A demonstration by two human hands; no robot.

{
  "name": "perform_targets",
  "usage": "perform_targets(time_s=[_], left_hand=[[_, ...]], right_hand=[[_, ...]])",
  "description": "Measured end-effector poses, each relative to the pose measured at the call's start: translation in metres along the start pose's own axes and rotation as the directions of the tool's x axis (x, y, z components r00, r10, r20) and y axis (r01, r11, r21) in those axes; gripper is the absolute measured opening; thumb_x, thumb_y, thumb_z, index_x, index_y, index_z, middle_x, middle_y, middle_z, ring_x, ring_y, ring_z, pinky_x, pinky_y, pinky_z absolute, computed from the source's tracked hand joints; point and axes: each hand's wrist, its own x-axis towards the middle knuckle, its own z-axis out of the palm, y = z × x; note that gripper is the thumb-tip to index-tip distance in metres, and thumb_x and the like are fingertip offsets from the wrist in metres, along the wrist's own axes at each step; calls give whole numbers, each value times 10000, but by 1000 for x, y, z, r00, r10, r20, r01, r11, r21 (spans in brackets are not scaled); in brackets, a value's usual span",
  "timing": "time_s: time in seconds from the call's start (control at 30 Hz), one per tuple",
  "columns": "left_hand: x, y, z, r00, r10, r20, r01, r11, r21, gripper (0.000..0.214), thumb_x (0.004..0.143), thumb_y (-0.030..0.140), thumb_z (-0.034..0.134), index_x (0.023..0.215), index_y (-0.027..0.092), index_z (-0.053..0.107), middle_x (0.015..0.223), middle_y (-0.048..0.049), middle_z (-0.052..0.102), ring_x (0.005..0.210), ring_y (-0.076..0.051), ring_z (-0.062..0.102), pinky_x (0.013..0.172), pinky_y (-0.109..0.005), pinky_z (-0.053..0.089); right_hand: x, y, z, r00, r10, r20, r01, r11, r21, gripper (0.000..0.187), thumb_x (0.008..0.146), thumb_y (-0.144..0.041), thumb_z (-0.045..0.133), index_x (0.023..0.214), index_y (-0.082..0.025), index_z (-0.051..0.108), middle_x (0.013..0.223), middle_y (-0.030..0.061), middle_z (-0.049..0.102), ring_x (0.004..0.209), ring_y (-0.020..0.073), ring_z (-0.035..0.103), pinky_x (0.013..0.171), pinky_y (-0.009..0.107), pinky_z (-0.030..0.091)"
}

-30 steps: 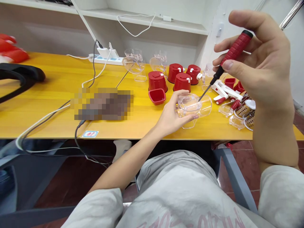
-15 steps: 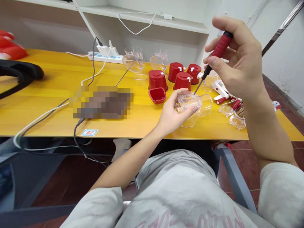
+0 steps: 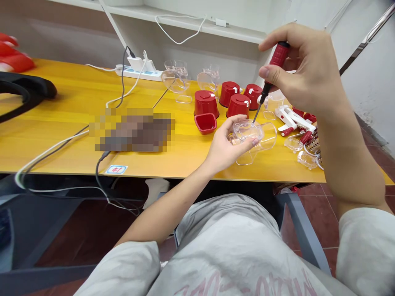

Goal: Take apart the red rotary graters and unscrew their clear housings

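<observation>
Screwdriver [image 3: 265,89] leaning over the clear part [image 3: 247,130], right of centre!
Right hand's [image 3: 308,70] grip holds the handle [image 3: 279,55], left hand's [image 3: 226,144] clasps the part; best brace it firmly, shaft [image 3: 259,109] square.

The screwdriver [image 3: 266,88], red-handled with a black end and thin shaft, slanted steeply down leftward, its tip at the far rim of a clear plastic container [image 3: 250,129], whose round face was turned upward, a wide tube extending rightward.
</observation>
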Motion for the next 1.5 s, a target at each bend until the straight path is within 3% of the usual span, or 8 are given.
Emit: perform_targets(time_s=[0.27,0.47,0.73,0.93,1.07,1.2,1.4,1.5], left_hand=[[8,-7,-9,998,-34,58,37,998,-57,894,777,663,1108,1484,261,734,1524,-163,831,1417,-390,823,1233,-585,685],[5,-2,-9,998,-48,48,51,997,-57,916,754,641,1124,1483,247,732,1541,-162,817,1431,-376,804,1256,-561,658],[7,-2,-10,995,-76,65,81,993,-83,909,741,611,1133,1478,249,743,1513,-154,819,1403,-374,803,1220,-536,663],[6,-1,-10,995,-68,67,73,995,-74,917,753,612,1126,1490,242,726,1541,-164,807,1435,-383,792,1272,-564,637],[6,0,-10,995,-70,70,76,994,-82,914,753,605,1129,1489,242,726,1539,-163,811,1439,-382,795,1277,-567,640],[6,1,-10,995,-67,72,73,994,-81,884,773,583,1127,1491,254,730,1541,-155,815,1437,-375,801,1265,-557,653],[5,2,-10,995,-79,69,84,993,-79,882,773,597,1122,1481,249,728,1544,-157,810,1426,-371,804,1242,-548,665],[5,3,-9,995,-76,67,82,993,-83,881,771,599,1122,1478,253,725,1540,-154,810,1421,-365,806,1244,-543,662]], right_hand=[[28,39,-25,902,-41,429,-83,960,266,631,841,-616,981,1394,-377,794,1123,-5,917,992,239,891,834,413,757],[26,7,-33,968,16,252,65,948,-310,175,1092,-394,709,1012,-295,830,854,27,814,821,225,744,814,429,619],[31,-1,-40,871,-1,492,-11,1000,21,473,927,-299,820,1381,-419,773,1194,18,848,1034,242,841,833,411,655],[20,-1,-23,984,76,163,-16,940,-341,91,1034,-371,783,1108,-343,737,931,30,803,868,256,693,861,472,535],[16,-4,-20,979,10,203,-13,1000,12,329,915,-196,848,1172,-354,716,898,-14,765,791,214,714,740,403,535],[13,-7,-21,963,-20,270,-62,955,291,331,854,-117,843,1112,-315,781,1223,15,840,1113,240,836,962,405,715],[2,-8,1,999,-20,48,12,987,162,179,978,-372,913,1149,-344,865,1160,11,834,942,211,777,871,404,704],[-2,-9,7,998,-16,-61,23,992,126,237,943,-278,905,1164,-362,892,1223,-2,860,980,226,797,851,410,719]])
